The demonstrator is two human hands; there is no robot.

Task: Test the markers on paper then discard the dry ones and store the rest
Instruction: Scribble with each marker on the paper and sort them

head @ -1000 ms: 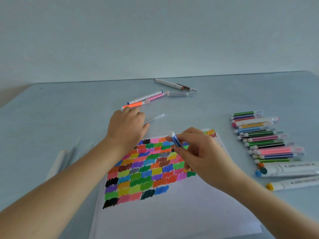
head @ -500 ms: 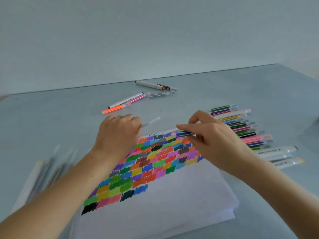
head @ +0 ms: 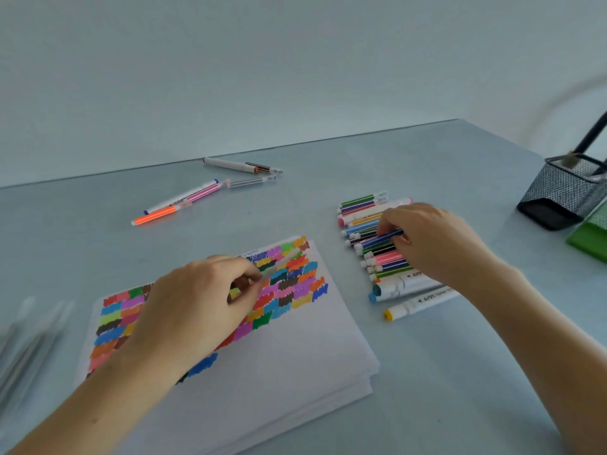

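My right hand [head: 430, 238] pinches a blue-striped marker [head: 377, 240] between thumb and fingertips, its grip closed round the barrel, laying it across the row of sorted markers [head: 374, 254] on the counter [head: 427, 372]. My left hand [head: 197, 307] hovers over the paper [head: 279, 372], thumb and forefinger pinching a clear marker cap [head: 282, 262] that juts out past the coloured swatches [head: 289, 284].

The risk, as I judge it: the marker looks uncapped at its far end while its cap sits in my other hand, so setting it down now could leave it to dry, or nudge the neat row into rolling apart.

My right wrist is bent down with the forearm reaching in from the lower right; my left forearm comes in low from the bottom left, knuckles up. A mesh pen holder [head: 565, 188] stands well apart to the right; loose pens [head: 184, 201] lie farther back.
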